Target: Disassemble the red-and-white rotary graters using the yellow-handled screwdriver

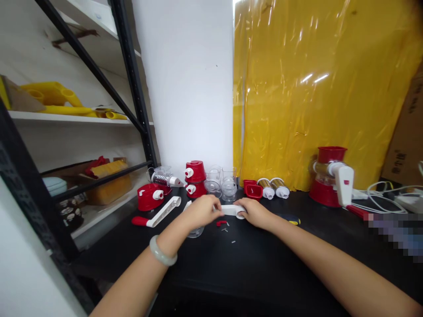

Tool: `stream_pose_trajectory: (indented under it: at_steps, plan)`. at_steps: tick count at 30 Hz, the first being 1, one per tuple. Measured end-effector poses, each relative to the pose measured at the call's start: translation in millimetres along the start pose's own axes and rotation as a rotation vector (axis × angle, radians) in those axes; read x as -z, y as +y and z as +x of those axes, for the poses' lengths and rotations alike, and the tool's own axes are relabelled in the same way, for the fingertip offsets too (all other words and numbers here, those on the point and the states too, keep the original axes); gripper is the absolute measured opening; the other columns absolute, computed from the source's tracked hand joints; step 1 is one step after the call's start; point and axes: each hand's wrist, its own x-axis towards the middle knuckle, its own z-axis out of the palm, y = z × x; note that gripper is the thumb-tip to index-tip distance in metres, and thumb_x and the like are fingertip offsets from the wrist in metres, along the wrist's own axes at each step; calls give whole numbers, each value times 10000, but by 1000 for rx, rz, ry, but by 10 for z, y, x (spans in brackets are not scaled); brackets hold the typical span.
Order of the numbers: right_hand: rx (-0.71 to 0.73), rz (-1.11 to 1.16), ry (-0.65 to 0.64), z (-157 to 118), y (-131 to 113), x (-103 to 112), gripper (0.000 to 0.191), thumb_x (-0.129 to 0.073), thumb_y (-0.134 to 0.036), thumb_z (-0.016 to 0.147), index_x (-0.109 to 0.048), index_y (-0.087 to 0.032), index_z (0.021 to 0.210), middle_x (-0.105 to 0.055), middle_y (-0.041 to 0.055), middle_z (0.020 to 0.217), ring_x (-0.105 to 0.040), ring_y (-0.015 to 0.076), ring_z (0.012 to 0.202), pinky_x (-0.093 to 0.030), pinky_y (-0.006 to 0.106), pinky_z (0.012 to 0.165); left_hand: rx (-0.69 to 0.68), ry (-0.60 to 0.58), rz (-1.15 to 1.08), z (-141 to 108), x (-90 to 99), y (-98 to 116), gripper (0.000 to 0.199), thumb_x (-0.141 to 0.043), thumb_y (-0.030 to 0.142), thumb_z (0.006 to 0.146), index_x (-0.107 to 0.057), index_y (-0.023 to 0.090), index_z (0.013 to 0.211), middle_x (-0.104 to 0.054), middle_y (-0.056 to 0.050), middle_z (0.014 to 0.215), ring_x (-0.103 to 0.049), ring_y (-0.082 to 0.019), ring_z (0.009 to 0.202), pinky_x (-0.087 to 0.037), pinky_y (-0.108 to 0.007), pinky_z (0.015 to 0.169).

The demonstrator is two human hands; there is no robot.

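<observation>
Hands meet over the middle of the black tabletop (251, 264), and between them I hold a white plastic crank handle piece (230, 210), lying level just above the surface. My left hand (201, 211), with a pale jade bangle (162, 251) on the wrist, pinches one end with fingers drawn close; my right hand (254, 212) wraps the other end, fingers curled around it. Just below the piece lie a small red plastic clip (221, 223) and a few tiny metal pins (227, 229), loose on the table. I judge this an assembly step on the handle. Behind stand clear plastic cups (228, 189), red grater bodies (194, 171), a second white handle with red grip (158, 215), and an assembled red-and-white rotary grater (332, 181).
</observation>
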Motion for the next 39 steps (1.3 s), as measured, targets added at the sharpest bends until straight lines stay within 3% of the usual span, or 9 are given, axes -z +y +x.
stream_pose_trajectory:
  at_steps: [5,10,13,16,22,27,31,34,39]
  plan:
    - [-9,33,55,-28,18,-28,331,-688,-129,785,-712,-186,1110,-717,105,1078,-655,236,1018,-470,332,906,-25,-114,77,-123,-227,252,197,-738,231,747,-709,188,937,-722,-77,946,-680,-245,868,-502,-319,753]
    - [25,47,116,-55,-21,-3,334,-669,-103,794,-714,-165,1119,-720,121,1068,-664,242,1005,-482,351,910,-60,-113,-311,-19,-232,137,181,-614,197,844,-689,155,1003,-734,-73,876,-693,-187,774,-523,-280,712]
    - [51,62,156,-54,-26,16,315,-675,-80,784,-729,-161,1084,-728,121,1041,-671,241,981,-491,351,906,-73,-49,-470,113,-66,51,240,-594,278,876,-675,150,1063,-740,-89,930,-698,-190,798,-535,-288,712]
    - [71,76,208,-55,-27,44,300,-678,-79,788,-732,-167,1070,-732,117,1020,-669,245,972,-495,367,907,-60,85,-303,230,45,-11,282,-669,264,817,-679,148,1073,-733,-114,1033,-693,-231,932,-533,-339,829]
    - [161,107,287,-91,-106,162,312,-620,-77,835,-706,-179,1118,-708,102,1033,-648,223,976,-498,375,910,-136,154,51,270,-212,33,450,-601,363,890,-572,167,1293,-652,-153,1265,-623,-301,1137,-469,-430,982]
    - [223,118,355,-143,-203,289,386,-568,-156,898,-600,-204,1280,-650,112,1169,-607,223,1086,-484,388,957,-110,199,41,207,-318,66,281,-469,329,961,-584,178,1169,-688,-119,1092,-662,-251,955,-497,-356,841]
    - [195,79,413,-177,-274,404,538,-548,-288,932,-396,-192,1439,-547,152,1318,-555,232,1176,-489,393,953,-47,351,-224,176,-294,-20,236,-436,388,971,-506,179,1054,-668,-105,955,-664,-241,863,-498,-360,780]
    - [138,1,353,-176,-251,514,373,-505,-303,947,-518,-168,1295,-613,143,1189,-589,230,1093,-486,381,924,-7,478,-480,185,-301,-80,221,-471,405,952,-418,198,1008,-656,-96,959,-674,-230,895,-506,-364,812]
    - [-39,-165,42,-220,19,741,168,-728,-347,766,-636,-209,741,-635,29,659,-606,188,603,-478,306,602,-17,562,-759,245,-327,-160,307,-545,425,905,-411,196,1059,-631,-64,961,-661,-192,855,-522,-359,832]
